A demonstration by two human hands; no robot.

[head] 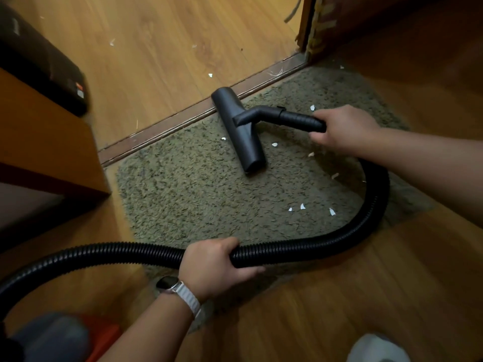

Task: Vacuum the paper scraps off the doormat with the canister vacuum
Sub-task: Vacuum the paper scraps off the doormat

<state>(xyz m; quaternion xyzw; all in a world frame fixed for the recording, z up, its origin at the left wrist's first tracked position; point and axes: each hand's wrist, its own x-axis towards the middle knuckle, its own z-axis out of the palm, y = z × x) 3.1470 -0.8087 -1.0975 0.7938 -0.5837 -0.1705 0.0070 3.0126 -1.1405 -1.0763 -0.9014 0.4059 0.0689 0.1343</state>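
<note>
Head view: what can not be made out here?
Head view: the hose runs off the left edge, so its far end is cut off.
Head view: the nozzle hides whatever lies beneath it on the doormat.
Head view: the white object at the bottom edge is blurred and cut off.

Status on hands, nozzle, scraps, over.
Right hand grips wand, left hand grips hose. Nozzle down on doormat. Scraps lie near nozzle and inside hose loop.
</note>
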